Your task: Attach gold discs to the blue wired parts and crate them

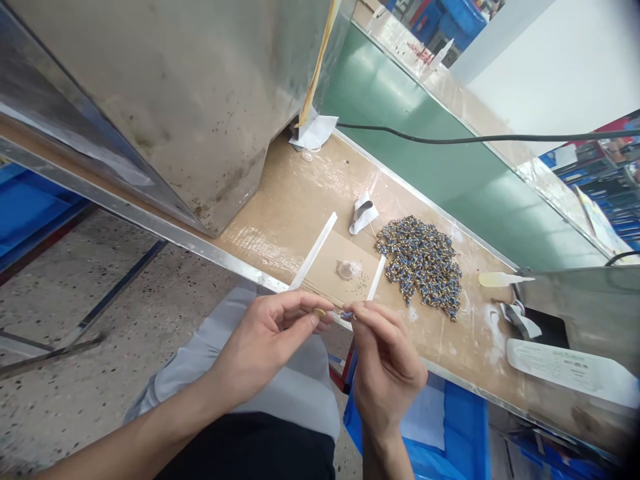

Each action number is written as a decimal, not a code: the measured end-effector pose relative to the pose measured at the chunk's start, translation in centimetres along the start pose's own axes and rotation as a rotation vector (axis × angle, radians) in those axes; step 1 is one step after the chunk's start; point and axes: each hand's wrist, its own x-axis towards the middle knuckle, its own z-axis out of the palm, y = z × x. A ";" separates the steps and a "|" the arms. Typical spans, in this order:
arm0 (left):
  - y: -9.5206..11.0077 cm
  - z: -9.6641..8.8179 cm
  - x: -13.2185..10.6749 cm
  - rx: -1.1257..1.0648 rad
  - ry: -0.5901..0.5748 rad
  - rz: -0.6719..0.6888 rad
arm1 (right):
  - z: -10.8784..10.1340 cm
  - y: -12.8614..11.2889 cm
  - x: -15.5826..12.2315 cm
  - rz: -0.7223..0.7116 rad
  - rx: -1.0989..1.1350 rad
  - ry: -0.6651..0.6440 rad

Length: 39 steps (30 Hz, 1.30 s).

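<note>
My left hand (280, 340) is closed in a pinch over the table's front edge, with a small round yellowish piece (321, 312) at its thumb and fingertips. Facing it, my right hand (387, 357) pinches a small blue-and-gold metal part (345, 315). The fingertips of both hands almost meet; whether the two pieces touch, I cannot tell. Just beyond them lies a cardboard sheet (325, 267) with a small clear dish (349, 269) and tiny dark specks beside it. To the right is a heap of similar blue-and-gold parts (420, 263).
A large metal housing (200, 100) stands at the left. Behind the brown table (280, 200) runs a green partition (400, 127), crossed by a black cable (425, 141). A glue bottle (500, 279) and a white bottle (570, 370) lie at right. Below is a blue crate (470, 427).
</note>
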 end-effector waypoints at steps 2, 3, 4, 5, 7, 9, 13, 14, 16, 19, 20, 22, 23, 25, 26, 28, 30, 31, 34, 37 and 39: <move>0.1 -0.3 0.1 0.008 -0.003 -0.026 | -0.1 0.1 -0.1 0.029 0.011 0.030; 0.1 -0.4 0.1 0.020 -0.005 -0.040 | -0.2 0.1 -0.1 0.039 0.015 0.040; 0.1 -0.6 0.2 0.033 -0.006 -0.050 | -0.2 0.2 -0.1 0.046 0.020 0.048; 0.1 -0.7 0.2 0.047 -0.006 -0.056 | -0.2 0.2 -0.1 0.053 0.029 0.055; 0.2 -0.9 0.3 0.064 0.001 -0.064 | -0.1 0.4 0.0 0.069 0.058 0.067; 0.2 -1.2 0.3 0.058 0.013 -0.075 | 0.0 0.5 0.1 0.091 0.108 0.077; 0.6 -2.0 0.3 0.053 0.060 -0.091 | 0.2 0.8 0.3 0.151 0.235 0.082; 0.8 -2.1 0.3 0.075 0.074 -0.084 | 0.2 0.8 0.3 0.164 0.254 0.081; 1.1 -2.4 0.3 0.139 0.117 -0.061 | 0.1 0.9 0.3 0.184 0.270 0.077; 1.4 -2.4 0.5 0.195 0.165 -0.007 | 0.1 1.1 0.2 0.207 0.280 0.062; 1.4 -2.4 0.5 0.187 0.162 0.007 | 0.1 1.1 0.1 0.211 0.281 0.056; 1.3 -2.3 0.5 0.156 0.131 0.032 | 0.2 1.1 0.0 0.213 0.276 0.046; 1.2 -2.2 0.5 0.151 0.110 0.035 | 0.2 1.1 0.0 0.212 0.272 0.042; 1.0 -2.1 0.4 0.179 0.074 0.018 | 0.2 1.1 0.0 0.210 0.269 0.035; 0.9 -2.1 0.3 0.200 0.060 0.002 | 0.2 1.0 0.0 0.208 0.271 0.030; 0.9 -1.9 0.2 0.218 0.044 -0.036 | 0.2 0.9 0.0 0.207 0.275 0.021; 1.0 -1.8 0.2 0.184 0.039 -0.052 | 0.2 0.8 0.1 0.207 0.276 0.011; 1.1 -1.7 0.2 0.162 0.037 -0.051 | 0.2 0.8 0.1 0.208 0.276 0.008; 1.0 -1.6 0.1 0.152 0.040 -0.035 | 0.2 0.7 0.2 0.203 0.288 0.006; 0.8 -1.6 0.0 0.167 0.026 -0.054 | 0.2 0.6 0.2 0.184 0.289 0.006; 0.7 -1.4 -0.2 0.145 0.001 -0.072 | 0.1 0.4 0.1 0.161 0.250 0.010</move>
